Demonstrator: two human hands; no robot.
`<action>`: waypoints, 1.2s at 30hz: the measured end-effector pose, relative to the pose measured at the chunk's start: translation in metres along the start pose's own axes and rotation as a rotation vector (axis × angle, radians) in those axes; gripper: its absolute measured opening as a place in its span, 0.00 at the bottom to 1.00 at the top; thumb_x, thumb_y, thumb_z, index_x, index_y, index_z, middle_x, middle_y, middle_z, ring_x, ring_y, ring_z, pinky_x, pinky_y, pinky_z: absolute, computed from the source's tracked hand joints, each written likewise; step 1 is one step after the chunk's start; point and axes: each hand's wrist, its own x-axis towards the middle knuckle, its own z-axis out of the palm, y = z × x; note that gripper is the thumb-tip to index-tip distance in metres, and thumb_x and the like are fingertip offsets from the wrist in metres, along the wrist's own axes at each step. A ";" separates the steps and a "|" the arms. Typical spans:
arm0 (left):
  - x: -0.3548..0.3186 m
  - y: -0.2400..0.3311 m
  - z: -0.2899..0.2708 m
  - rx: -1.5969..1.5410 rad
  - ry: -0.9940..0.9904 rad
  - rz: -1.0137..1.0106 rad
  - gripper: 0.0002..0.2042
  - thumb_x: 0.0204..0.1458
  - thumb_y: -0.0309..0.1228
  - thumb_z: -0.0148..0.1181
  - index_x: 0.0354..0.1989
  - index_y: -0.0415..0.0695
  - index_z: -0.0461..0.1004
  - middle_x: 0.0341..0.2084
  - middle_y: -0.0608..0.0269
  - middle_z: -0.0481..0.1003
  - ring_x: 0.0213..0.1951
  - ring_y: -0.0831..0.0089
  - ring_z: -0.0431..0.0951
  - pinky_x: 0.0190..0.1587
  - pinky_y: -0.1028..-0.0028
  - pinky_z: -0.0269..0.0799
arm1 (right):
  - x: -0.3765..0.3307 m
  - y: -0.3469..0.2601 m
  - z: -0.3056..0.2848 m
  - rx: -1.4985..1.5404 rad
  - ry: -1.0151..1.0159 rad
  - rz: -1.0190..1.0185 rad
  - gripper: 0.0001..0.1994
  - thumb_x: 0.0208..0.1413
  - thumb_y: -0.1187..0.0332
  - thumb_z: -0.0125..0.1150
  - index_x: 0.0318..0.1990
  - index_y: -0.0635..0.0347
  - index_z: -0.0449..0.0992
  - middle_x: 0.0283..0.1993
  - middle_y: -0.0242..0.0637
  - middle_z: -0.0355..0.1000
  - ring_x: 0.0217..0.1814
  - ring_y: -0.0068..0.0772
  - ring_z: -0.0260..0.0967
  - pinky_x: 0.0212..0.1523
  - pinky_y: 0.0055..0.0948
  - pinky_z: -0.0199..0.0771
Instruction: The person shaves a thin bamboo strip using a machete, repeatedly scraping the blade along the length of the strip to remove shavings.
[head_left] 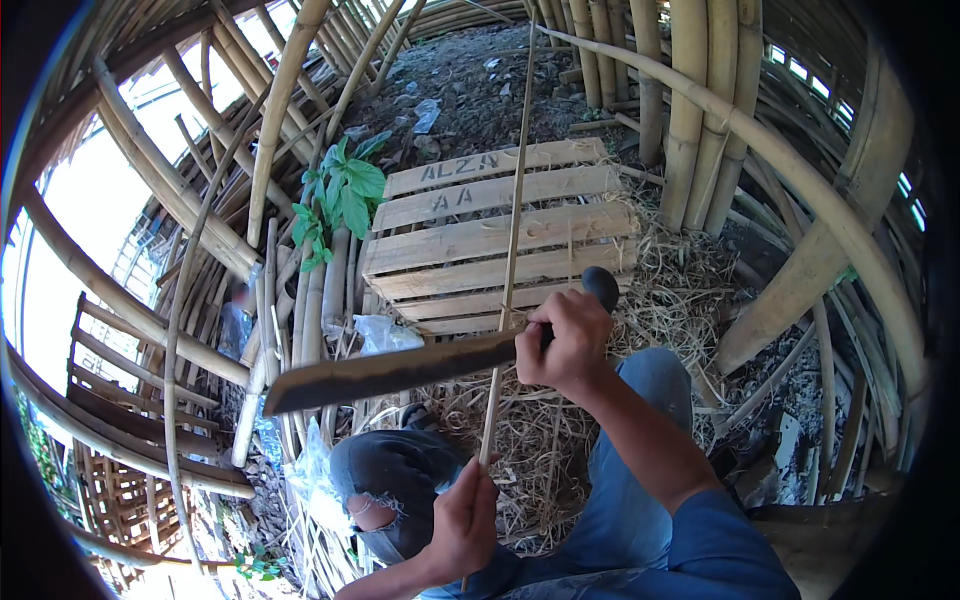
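Observation:
My right hand (568, 340) is closed round the dark handle of a machete (400, 375), whose long, broad blade points to the left. The blade lies across a thin bamboo strip (515, 215), touching or nearly touching it just left of my fist. Lower down, my left hand (465, 515) grips the same strip near its bottom end, between my knees. From there the strip slants up and away over a slatted wooden crate (500, 235). Pale shavings (530, 450) cover the ground below both hands.
Thick bamboo poles (705, 110) stand at the far right, and a curved pole (800, 175) arches down the right side. A leafy green plant (345, 190) grows left of the crate. Clear plastic bags (385, 335) lie near my left knee. More bamboo (130, 310) frames the left side.

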 end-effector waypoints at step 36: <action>-0.068 -0.008 -0.019 0.337 -0.040 0.212 0.14 0.60 0.21 0.47 0.54 0.33 0.65 0.33 0.61 0.73 0.33 0.73 0.72 0.35 0.76 0.69 | 0.013 0.062 -0.001 -0.213 0.238 0.195 0.04 0.35 0.72 0.53 0.16 0.55 0.64 0.12 0.34 0.61 0.13 0.38 0.61 0.17 0.34 0.60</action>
